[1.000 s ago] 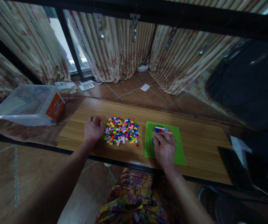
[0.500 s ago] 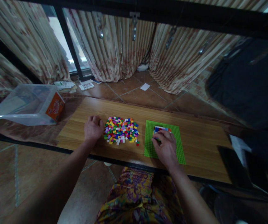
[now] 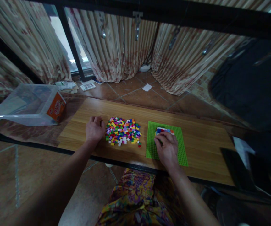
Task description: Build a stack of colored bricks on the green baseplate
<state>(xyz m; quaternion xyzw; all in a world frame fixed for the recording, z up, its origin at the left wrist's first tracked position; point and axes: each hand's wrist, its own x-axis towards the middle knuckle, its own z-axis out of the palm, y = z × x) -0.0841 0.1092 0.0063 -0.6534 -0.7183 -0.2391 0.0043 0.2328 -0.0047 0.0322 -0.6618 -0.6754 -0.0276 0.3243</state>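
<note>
A green studded baseplate (image 3: 151, 147) lies on the wooden board. On its upper middle sits a block of joined toy bricks (image 3: 164, 129) in white, blue, red and orange, partly covered by my right hand (image 3: 167, 147). That hand is closed over the near side of the bricks, fingertips bent down; whatever it pinches is hidden. To the left spreads a pile of loose toy bricks (image 3: 122, 131) in many colours. My left hand (image 3: 95, 128) rests on the board just left of the pile, fingers curled in; I cannot make out anything in them.
A clear plastic bin (image 3: 31, 119) with an orange label stands at the left end. The wooden board (image 3: 203, 150) extends to the right, where a dark flat object (image 3: 236, 168) and white paper (image 3: 241, 147) lie. Curtains (image 3: 116, 50) hang behind, below a dark bar.
Both hands stay in nearly the same places. The right hand's fingers shift very slightly over the bricks, and the whole view moves a little.
</note>
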